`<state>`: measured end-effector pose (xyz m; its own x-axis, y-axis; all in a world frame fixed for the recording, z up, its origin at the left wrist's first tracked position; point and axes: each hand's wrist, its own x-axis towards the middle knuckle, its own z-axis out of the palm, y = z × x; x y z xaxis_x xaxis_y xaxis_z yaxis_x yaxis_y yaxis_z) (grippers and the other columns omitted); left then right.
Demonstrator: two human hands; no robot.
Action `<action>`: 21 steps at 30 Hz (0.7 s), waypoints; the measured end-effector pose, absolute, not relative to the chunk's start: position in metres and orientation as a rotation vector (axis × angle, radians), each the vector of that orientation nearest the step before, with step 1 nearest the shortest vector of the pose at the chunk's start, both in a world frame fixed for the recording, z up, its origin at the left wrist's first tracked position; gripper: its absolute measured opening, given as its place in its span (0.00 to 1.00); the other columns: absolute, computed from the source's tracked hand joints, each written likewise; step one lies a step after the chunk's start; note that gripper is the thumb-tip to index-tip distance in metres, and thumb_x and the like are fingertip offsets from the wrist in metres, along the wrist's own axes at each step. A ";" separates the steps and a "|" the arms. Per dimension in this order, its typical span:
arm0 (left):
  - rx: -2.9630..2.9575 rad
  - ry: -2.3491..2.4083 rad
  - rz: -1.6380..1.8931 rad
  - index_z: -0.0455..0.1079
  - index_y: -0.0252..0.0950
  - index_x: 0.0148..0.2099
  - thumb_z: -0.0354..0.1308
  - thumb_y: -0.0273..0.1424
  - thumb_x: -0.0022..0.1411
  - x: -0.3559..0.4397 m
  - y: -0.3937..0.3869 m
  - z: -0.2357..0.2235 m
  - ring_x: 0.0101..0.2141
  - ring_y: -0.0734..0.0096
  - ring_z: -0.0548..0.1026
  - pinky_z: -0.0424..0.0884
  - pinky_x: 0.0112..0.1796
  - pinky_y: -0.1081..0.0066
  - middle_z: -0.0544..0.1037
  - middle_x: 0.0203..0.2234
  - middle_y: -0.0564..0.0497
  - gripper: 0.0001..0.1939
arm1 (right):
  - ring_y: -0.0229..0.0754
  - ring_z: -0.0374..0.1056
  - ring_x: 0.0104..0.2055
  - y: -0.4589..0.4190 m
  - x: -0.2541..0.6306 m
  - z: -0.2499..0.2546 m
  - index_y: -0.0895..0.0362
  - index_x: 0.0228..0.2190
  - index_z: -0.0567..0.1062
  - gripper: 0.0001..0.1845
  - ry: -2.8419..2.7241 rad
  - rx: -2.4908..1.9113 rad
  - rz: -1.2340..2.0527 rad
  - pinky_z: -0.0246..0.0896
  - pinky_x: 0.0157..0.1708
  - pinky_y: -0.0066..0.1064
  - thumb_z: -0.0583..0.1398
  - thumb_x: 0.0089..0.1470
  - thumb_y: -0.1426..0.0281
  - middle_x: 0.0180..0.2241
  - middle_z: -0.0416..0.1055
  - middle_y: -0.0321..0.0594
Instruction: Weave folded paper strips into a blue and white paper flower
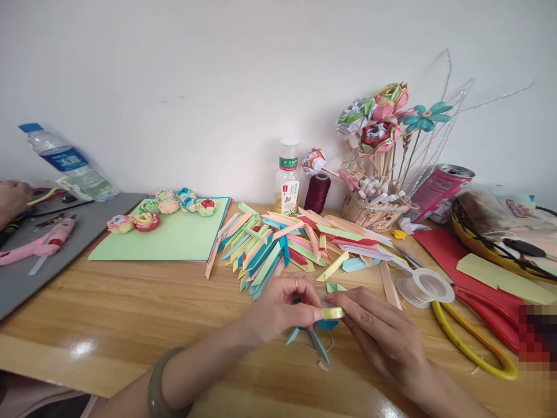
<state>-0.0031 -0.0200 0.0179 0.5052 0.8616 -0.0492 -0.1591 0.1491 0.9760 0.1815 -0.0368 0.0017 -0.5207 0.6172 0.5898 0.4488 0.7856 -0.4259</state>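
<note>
In the head view my left hand [285, 307], with a ring on one finger, pinches one end of a small folded yellow paper piece [333, 313]. At the piece's other end, the fingers of my right hand [383, 331] are closed on it. Several folded blue paper pieces [319, 347] stick out below my fingers, partly hidden by them. A green folded piece [335, 287] shows just behind. Thin thread [331, 343] curls beside the blue pieces. Beyond my hands lies a pile of folded paper strips [265, 249] in many colours.
Paper flowers [145, 221] lie on green paper [152, 247] at left. A glue gun [54, 238] and another person's hand [15, 200] are farther left. At right are a white thread spool [425, 287], scissors [474, 342] and a flower basket [374, 212]. Bottles [287, 188] stand by the wall.
</note>
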 end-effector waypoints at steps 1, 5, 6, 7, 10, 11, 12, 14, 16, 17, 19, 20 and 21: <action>1.221 0.745 0.844 0.65 0.32 0.20 0.57 0.26 0.45 -0.003 -0.020 0.018 0.28 0.75 0.62 0.60 0.27 0.74 0.63 0.22 0.53 0.05 | 0.42 0.68 0.31 -0.037 0.181 0.002 0.51 0.51 0.62 0.28 -2.211 -0.782 0.270 0.62 0.26 0.30 0.52 0.50 0.83 0.31 0.72 0.44; 1.274 0.773 0.835 0.64 0.33 0.20 0.57 0.27 0.46 -0.004 -0.021 0.018 0.27 0.76 0.62 0.60 0.27 0.74 0.63 0.22 0.53 0.07 | 0.42 0.68 0.31 -0.037 0.181 0.003 0.52 0.52 0.60 0.29 -2.225 -0.763 0.225 0.62 0.27 0.30 0.52 0.49 0.84 0.31 0.72 0.45; 1.274 0.783 0.830 0.63 0.33 0.20 0.57 0.28 0.46 -0.004 -0.021 0.018 0.27 0.76 0.62 0.60 0.26 0.75 0.62 0.22 0.53 0.07 | 0.41 0.67 0.31 -0.038 0.180 0.003 0.52 0.52 0.60 0.29 -2.229 -0.759 0.214 0.63 0.27 0.30 0.52 0.49 0.84 0.31 0.72 0.45; 1.268 0.793 0.826 0.63 0.33 0.20 0.58 0.28 0.45 -0.003 -0.022 0.018 0.26 0.77 0.62 0.60 0.25 0.76 0.62 0.21 0.53 0.08 | 0.41 0.67 0.30 -0.038 0.180 0.002 0.52 0.52 0.60 0.29 -2.232 -0.749 0.200 0.63 0.26 0.30 0.52 0.49 0.84 0.31 0.72 0.45; 1.263 0.818 0.822 0.60 0.33 0.19 0.59 0.30 0.44 -0.002 -0.023 0.018 0.23 0.80 0.60 0.57 0.21 0.78 0.61 0.20 0.55 0.10 | 0.41 0.67 0.31 -0.038 0.179 0.001 0.56 0.51 0.61 0.27 -2.233 -0.705 0.160 0.63 0.26 0.31 0.52 0.50 0.84 0.31 0.72 0.45; 1.256 0.824 0.820 0.59 0.33 0.19 0.59 0.31 0.44 -0.002 -0.024 0.018 0.21 0.80 0.60 0.57 0.20 0.79 0.60 0.19 0.55 0.12 | 0.41 0.66 0.31 -0.038 0.178 0.000 0.57 0.50 0.61 0.26 -2.230 -0.697 0.156 0.63 0.26 0.31 0.52 0.50 0.84 0.30 0.71 0.45; 1.242 0.832 0.818 0.58 0.33 0.18 0.59 0.33 0.44 -0.001 -0.024 0.018 0.20 0.81 0.60 0.56 0.19 0.79 0.60 0.19 0.56 0.13 | 0.41 0.66 0.31 -0.038 0.177 0.001 0.57 0.50 0.62 0.26 -2.231 -0.695 0.165 0.63 0.26 0.31 0.52 0.50 0.85 0.30 0.71 0.45; 1.206 0.843 0.819 0.56 0.33 0.17 0.59 0.38 0.46 -0.001 -0.025 0.018 0.18 0.83 0.59 0.56 0.18 0.79 0.59 0.18 0.56 0.17 | 0.40 0.65 0.29 -0.039 0.176 0.002 0.58 0.48 0.63 0.24 -2.228 -0.699 0.212 0.63 0.25 0.30 0.52 0.50 0.84 0.29 0.70 0.44; 1.184 0.829 0.844 0.58 0.32 0.17 0.56 0.43 0.48 -0.001 -0.024 0.018 0.17 0.83 0.60 0.57 0.18 0.78 0.60 0.18 0.55 0.21 | 0.40 0.64 0.28 -0.039 0.174 0.004 0.57 0.47 0.65 0.22 -2.199 -0.716 0.259 0.63 0.25 0.30 0.53 0.50 0.83 0.28 0.69 0.43; 1.176 0.813 0.866 0.60 0.31 0.18 0.54 0.45 0.50 -0.001 -0.024 0.018 0.17 0.82 0.60 0.57 0.18 0.77 0.62 0.18 0.54 0.21 | 0.40 0.64 0.29 -0.039 0.174 0.006 0.57 0.47 0.65 0.21 -2.176 -0.729 0.279 0.63 0.25 0.30 0.53 0.51 0.82 0.29 0.69 0.43; 1.140 0.773 0.906 0.66 0.30 0.22 0.51 0.46 0.53 -0.003 -0.024 0.019 0.18 0.81 0.62 0.59 0.19 0.77 0.64 0.21 0.52 0.22 | 0.40 0.65 0.30 -0.039 0.173 0.007 0.55 0.47 0.65 0.21 -2.124 -0.767 0.312 0.64 0.27 0.30 0.54 0.51 0.81 0.29 0.69 0.43; 1.120 0.756 0.914 0.69 0.30 0.25 0.51 0.44 0.53 -0.003 -0.023 0.019 0.19 0.81 0.63 0.60 0.19 0.77 0.65 0.22 0.52 0.20 | 0.40 0.65 0.30 -0.039 0.174 0.008 0.55 0.47 0.65 0.22 -2.108 -0.783 0.330 0.64 0.28 0.30 0.54 0.51 0.81 0.30 0.68 0.43; 1.103 0.740 0.912 0.70 0.30 0.27 0.53 0.41 0.53 -0.004 -0.023 0.019 0.19 0.81 0.64 0.61 0.19 0.77 0.65 0.23 0.52 0.17 | 0.40 0.65 0.31 -0.039 0.174 0.008 0.54 0.48 0.65 0.22 -2.100 -0.792 0.346 0.64 0.28 0.30 0.54 0.51 0.81 0.29 0.68 0.42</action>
<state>-0.0040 -0.0232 0.0190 0.4477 0.8925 -0.0555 -0.2384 0.1789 0.9545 0.1739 -0.0390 0.0080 -0.4441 0.6469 0.6199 0.4138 0.7618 -0.4984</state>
